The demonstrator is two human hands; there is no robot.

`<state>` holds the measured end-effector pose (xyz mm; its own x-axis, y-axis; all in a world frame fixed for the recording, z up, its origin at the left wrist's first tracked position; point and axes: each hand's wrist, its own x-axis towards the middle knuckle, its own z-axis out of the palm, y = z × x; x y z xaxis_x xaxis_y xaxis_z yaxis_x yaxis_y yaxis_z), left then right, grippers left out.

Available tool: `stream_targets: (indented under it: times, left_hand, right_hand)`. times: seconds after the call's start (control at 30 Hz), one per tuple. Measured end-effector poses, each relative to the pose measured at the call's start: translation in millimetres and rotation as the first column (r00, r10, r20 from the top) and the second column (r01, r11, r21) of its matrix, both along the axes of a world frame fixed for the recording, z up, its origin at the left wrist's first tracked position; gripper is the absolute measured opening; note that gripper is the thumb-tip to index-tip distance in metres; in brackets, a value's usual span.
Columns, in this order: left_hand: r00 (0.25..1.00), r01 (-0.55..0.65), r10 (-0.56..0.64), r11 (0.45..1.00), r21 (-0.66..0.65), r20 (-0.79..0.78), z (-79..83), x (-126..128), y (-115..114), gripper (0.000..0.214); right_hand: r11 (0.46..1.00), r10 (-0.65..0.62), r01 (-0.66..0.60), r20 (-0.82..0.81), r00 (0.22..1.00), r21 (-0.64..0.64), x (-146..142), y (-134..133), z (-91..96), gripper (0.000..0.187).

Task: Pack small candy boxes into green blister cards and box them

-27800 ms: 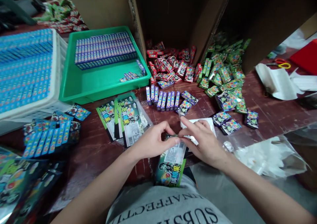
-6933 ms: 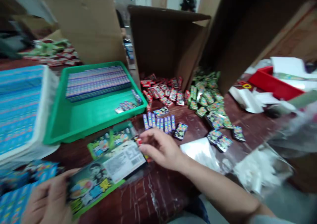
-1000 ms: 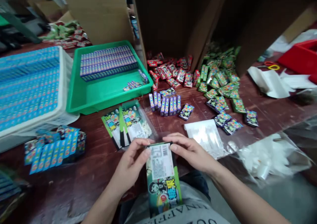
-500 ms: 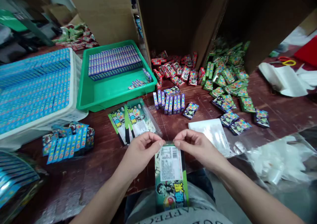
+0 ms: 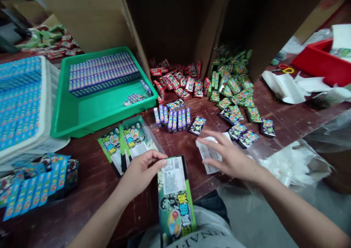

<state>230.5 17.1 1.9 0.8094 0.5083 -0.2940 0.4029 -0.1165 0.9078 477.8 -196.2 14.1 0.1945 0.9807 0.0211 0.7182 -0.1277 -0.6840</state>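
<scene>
Green packet [image 5: 177, 204], its top corner pinched by the left hand [image 5: 144, 169] before the shirt [image 5: 205, 237], probably wants a light, steady hold, while the right hand [image 5: 231, 157], apart, fingers spread over the white sheet [image 5: 210, 152], needs gentleness.

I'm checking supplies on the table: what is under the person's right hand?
A white sheet shows under the right hand, its left edge uncovered. The hand hides the sheet's right part, so what is there can't be seen.
</scene>
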Motion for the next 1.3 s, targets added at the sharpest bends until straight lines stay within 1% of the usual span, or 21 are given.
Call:
stream_targets:
  times: [0.03, 0.07, 0.1, 0.13, 0.17, 0.2, 0.23, 0.3, 0.37, 0.43, 0.5, 0.6, 0.63, 0.67, 0.77, 0.83, 0.93, 1.03, 1.13, 1.2, 1.3]
  left_hand:
    - [1.000, 0.021, -0.019, 0.994, 0.111, -0.021, -5.3, 2, 4, 0.020]
    - [0.999, 0.043, -0.038, 0.970, 0.238, -0.028, -8.8, 6, 7, 0.020]
    - [0.998, 0.059, -0.056, 0.930, 0.364, -0.018, -10.1, 10, 7, 0.019]
    - [0.997, 0.065, -0.078, 0.881, 0.469, 0.007, -9.1, 17, 4, 0.020]
    - [0.994, 0.064, -0.102, 0.839, 0.540, 0.040, -6.2, 25, -1, 0.023]
    - [0.989, 0.063, -0.130, 0.815, 0.576, 0.076, -1.9, 35, -8, 0.030]
    - [0.981, 0.067, -0.161, 0.807, 0.586, 0.110, 3.2, 47, -16, 0.039]
    - [0.959, 0.100, -0.230, 0.820, 0.564, 0.165, 12.6, 73, -32, 0.055]
    - [0.942, 0.142, -0.272, 0.854, 0.500, 0.197, 18.2, 96, -42, 0.049]
    - [0.940, 0.190, -0.284, 0.897, 0.398, 0.192, 19.3, 110, -45, 0.030]
    - [0.942, 0.232, -0.283, 0.938, 0.258, 0.181, 17.2, 115, -43, 0.023]
    - [0.931, 0.273, -0.286, 0.958, 0.086, 0.227, 12.4, 116, -37, 0.044]
    - [0.930, 0.266, -0.270, 0.963, 0.051, 0.248, 11.0, 117, -35, 0.047]
    - [0.934, 0.247, -0.244, 0.969, 0.022, 0.262, 9.8, 118, -34, 0.044]
    - [0.961, 0.129, -0.106, 0.989, -0.073, 0.256, 7.1, 125, -35, 0.021]
    - [0.973, 0.076, -0.042, 0.987, -0.143, 0.226, 5.5, 129, -37, 0.022]
    - [0.978, 0.062, -0.015, 0.973, -0.222, 0.208, 2.5, 130, -41, 0.030]
    - [0.975, 0.014, 0.039, 0.972, -0.234, 0.218, -1.1, 130, -42, 0.031]
    - [0.979, -0.038, 0.080, 0.975, -0.219, 0.188, -3.9, 130, -41, 0.033]
    - [0.982, -0.054, 0.090, 0.977, -0.208, 0.167, -5.3, 130, -39, 0.035]
    - [0.982, -0.073, 0.106, 0.975, -0.209, 0.155, -6.9, 130, -36, 0.036]
  right_hand:
    - [1.000, -0.019, 0.023, 0.149, 0.989, -0.020, 16, -4, -3.8, 0.066]
    - [0.998, -0.028, 0.042, 0.259, 0.965, -0.049, 32, -7, -7.6, 0.071]
    - [0.995, -0.016, 0.048, 0.327, 0.945, -0.089, 45, -10, -11.0, 0.072]
    - [0.991, 0.007, 0.042, 0.355, 0.935, -0.131, 55, -11, -13.6, 0.069]
    - [0.987, 0.028, 0.030, 0.352, 0.935, -0.157, 62, -12, -15.0, 0.060]
    - [0.986, 0.032, 0.022, 0.324, 0.945, -0.163, 65, -11, -14.8, 0.049]
    - [0.988, 0.018, 0.024, 0.268, 0.963, -0.153, 64, -10, -13.0, 0.038]
    - [0.991, -0.052, 0.063, 0.094, 0.994, -0.118, 58, -8, -4.8, 0.024]
    - [0.988, -0.131, 0.122, -0.103, 0.986, -0.091, 52, -9, 6.6, 0.023]
    - [0.985, -0.173, 0.160, -0.277, 0.945, -0.068, 50, -13, 16.3, 0.030]
    - [0.977, -0.211, 0.209, -0.419, 0.883, -0.051, 51, -18, 20.4, 0.031]
    - [0.951, -0.283, 0.303, -0.549, 0.786, -0.058, 54, -23, 16.3, 0.028]
    - [0.942, -0.300, 0.330, -0.573, 0.763, -0.053, 53, -23, 13.3, 0.028]
    - [0.935, -0.308, 0.352, -0.596, 0.741, -0.044, 52, -23, 10.1, 0.028]
    - [0.928, -0.284, 0.373, -0.673, 0.683, -0.013, 45, -19, 1.2, 0.028]
    - [0.916, -0.279, 0.400, -0.695, 0.663, 0.013, 41, -18, -4.0, 0.028]
    - [0.879, -0.328, 0.476, -0.680, 0.655, 0.034, 38, -18, -11.3, 0.024]
    - [0.866, -0.353, 0.499, -0.671, 0.652, 0.029, 35, -18, -16.7, 0.026]
    - [0.880, -0.348, 0.475, -0.670, 0.655, 0.008, 35, -18, -17.9, 0.034]
    - [0.896, -0.340, 0.443, -0.678, 0.652, -0.024, 39, -20, -15.7, 0.038]
    - [0.910, -0.329, 0.411, -0.712, 0.620, -0.063, 51, -25, -7.8, 0.037]
